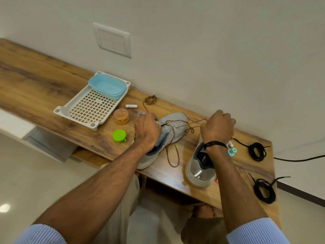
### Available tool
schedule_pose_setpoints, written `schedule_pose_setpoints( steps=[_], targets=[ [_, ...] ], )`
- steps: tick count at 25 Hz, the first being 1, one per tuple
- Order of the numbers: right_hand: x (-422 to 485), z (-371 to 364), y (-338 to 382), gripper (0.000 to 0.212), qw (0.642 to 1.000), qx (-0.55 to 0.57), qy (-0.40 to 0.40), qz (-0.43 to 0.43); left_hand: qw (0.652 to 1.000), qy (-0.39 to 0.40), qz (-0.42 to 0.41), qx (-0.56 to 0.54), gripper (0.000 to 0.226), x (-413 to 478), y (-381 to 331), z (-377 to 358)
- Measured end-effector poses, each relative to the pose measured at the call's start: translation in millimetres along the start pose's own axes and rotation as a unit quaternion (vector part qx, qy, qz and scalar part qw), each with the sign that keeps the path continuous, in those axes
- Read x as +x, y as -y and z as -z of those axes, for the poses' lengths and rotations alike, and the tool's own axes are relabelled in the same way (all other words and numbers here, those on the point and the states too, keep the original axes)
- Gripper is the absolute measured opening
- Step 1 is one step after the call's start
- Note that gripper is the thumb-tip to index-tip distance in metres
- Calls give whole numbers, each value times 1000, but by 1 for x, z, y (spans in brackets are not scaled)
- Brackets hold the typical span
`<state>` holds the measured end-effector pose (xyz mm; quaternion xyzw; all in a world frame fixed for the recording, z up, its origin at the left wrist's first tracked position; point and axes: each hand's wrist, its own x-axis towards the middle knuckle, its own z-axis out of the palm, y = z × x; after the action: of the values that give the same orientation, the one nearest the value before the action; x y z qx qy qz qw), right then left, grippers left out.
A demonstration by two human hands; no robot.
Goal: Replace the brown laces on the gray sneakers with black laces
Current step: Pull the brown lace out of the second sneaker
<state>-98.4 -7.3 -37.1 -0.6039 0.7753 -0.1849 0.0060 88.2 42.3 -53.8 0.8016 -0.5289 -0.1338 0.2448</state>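
Head view. Pale-blue sleeves (42,235) frame the bottom edge, and both forearms reach forward over the table (44,81).

- Left hand (147,129): fingers curled, gripping the upper of the laced sneaker (177,118), which sits mid-table with its toe toward the wall.
- Right hand (218,127): fist closed on the brown lace (197,122), which runs taut from the sneaker's eyelets. Its slack loops lie on the table between the shoes.
- Second sneaker (198,171): stands heel toward the camera, under the right wrist.
- Black lace bundles (257,151): two, at the table's right end.
- Coiled brown lace (150,99): lies near the wall.
- White perforated tray (93,108): holds an open blue tub (107,88) at its far end.
- Orange lidded jar (121,117) and green cap (119,136): stand beside the tray.
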Motion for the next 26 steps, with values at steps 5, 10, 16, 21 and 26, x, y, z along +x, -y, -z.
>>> schedule_pose_setpoints(
  steps=[5,10,16,21,26],
  targets=[
    [-11,-27,23,27,958,45,171,225,1000,-5,-11,-5,26,-1,1,1],
    [-15,-34,27,9,937,66,238,246,1000,-4,-15,1,25,0,1,-1],
    [-20,-31,32,9,964,104,159,185,1000,11,-16,3,30,1,2,-7],
    [-17,-23,37,45,986,161,23,49,1000,15,-16,-13,28,1,6,-9],
    [-6,-25,33,48,975,147,85,146,1000,14,-11,-14,29,3,6,-12]
  ],
)
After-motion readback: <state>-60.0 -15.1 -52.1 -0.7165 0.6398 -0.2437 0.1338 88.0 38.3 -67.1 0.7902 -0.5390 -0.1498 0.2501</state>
